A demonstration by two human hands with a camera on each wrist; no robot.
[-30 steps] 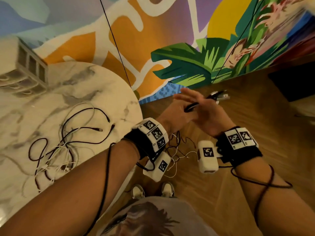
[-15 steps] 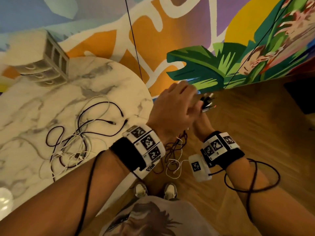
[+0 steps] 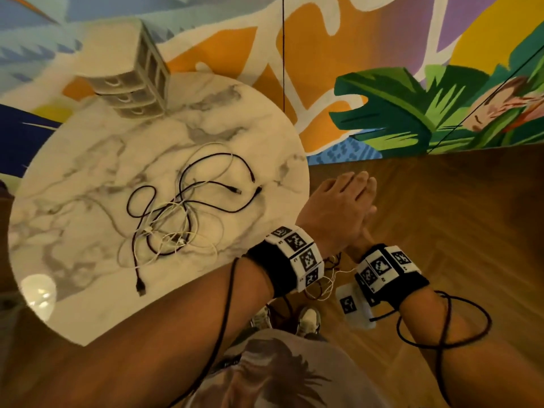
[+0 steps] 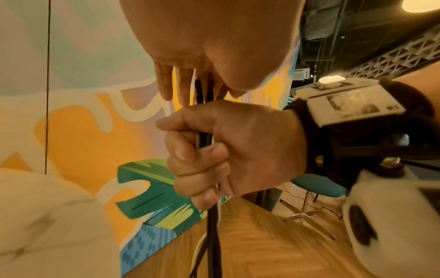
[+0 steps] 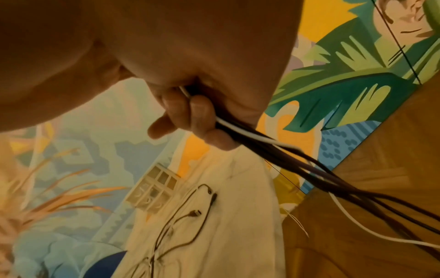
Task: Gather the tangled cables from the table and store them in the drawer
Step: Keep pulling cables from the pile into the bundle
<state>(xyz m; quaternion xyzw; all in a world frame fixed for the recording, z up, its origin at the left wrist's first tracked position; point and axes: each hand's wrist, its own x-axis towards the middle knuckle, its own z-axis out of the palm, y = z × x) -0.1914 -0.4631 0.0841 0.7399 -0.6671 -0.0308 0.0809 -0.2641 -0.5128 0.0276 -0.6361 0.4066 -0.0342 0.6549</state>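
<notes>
Right hand (image 4: 228, 150) fingers curled tight round cable bundle (image 4: 213, 225); left hand (image 3: 338, 207) fingers straight, together, over bundle top. More cables (image 3: 182, 213) on table (image 3: 88, 178).

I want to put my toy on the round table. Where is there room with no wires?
The table shows bare marble between the small drawer unit and the cable tangle, and along its left side. The middle towards the right edge is crowded with loose cables, one plug trailing towards the near edge.
</notes>
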